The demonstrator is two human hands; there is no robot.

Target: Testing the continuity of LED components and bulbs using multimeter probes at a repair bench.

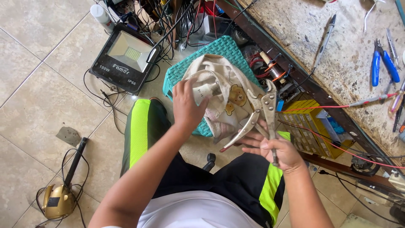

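Right now your left hand (pixel 187 105) has its fingers wrapped around a white light bulb (pixel 202 90) lying on the cream cloth (pixel 230 90) over the teal basket (pixel 219 48). Your right hand (pixel 276 147) grips one handle of the locking pliers (pixel 259 116), other fingers spread, jaws up near the bulb's metal base. I'd judge the risk is the jaws biting too hard and cracking the bulb, or the bulb rolling on the loose cloth. Around you: a black floodlight (pixel 126 57) on the tiles, tangled wires (pixel 177 21) behind the basket, a yellow crate (pixel 314 126) just beside your right wrist, crowding your elbow room, and blue pliers (pixel 382 63) on the workbench (pixel 337 55).
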